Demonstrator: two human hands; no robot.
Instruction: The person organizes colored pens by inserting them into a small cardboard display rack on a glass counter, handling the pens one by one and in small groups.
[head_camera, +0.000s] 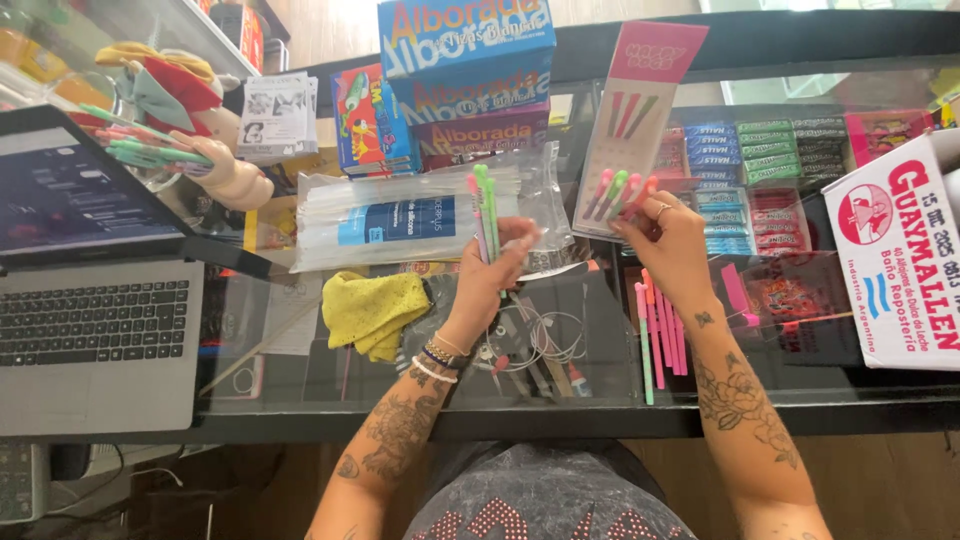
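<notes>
My left hand (497, 272) is closed around a few pink and green pens (484, 212) that stand upright above the glass counter. My right hand (668, 238) grips the lower end of a clear flat pen packet with a pink header card (630, 120), which still holds pink and green pens (618, 193). Several loose pink and green pens (662, 335) lie on the glass just below my right wrist. A clear plastic bag of white sticks with a blue label (400, 218) lies behind my left hand.
An open laptop (95, 330) fills the left of the counter. A yellow cloth (375, 312) lies near my left forearm. Blue and red boxes (465, 75) stack at the back; a white and red carton (905, 260) sits at the right. Stock shows under the glass (770, 160).
</notes>
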